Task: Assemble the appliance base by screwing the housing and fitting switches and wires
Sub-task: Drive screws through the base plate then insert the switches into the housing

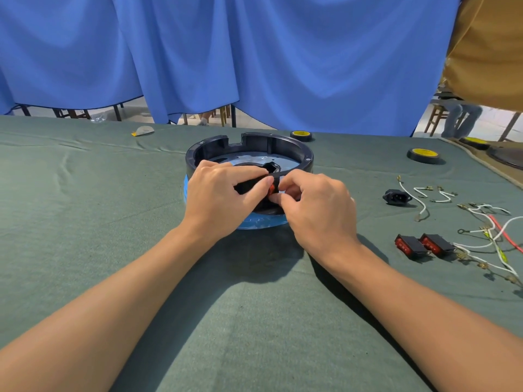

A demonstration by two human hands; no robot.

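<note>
A round black appliance base housing (283, 148) stands on a blue ring (260, 223) in the middle of the green table. My left hand (218, 199) grips the housing's near wall, thumb pressing a red rocker switch (272, 189) set in that wall. My right hand (317, 210) pinches the same switch from the right. Most of the switch is hidden by my fingers. Two more red switches (424, 246) lie at the right, beside a black power socket (397, 197) and loose white and red wires (492, 233).
Two tape rolls with yellow cores (423, 155) (301, 135) lie behind and to the right of the housing. A small white scrap (144, 130) rests at the back left. A blue curtain hangs behind the table. Another person's clothing shows at the top right.
</note>
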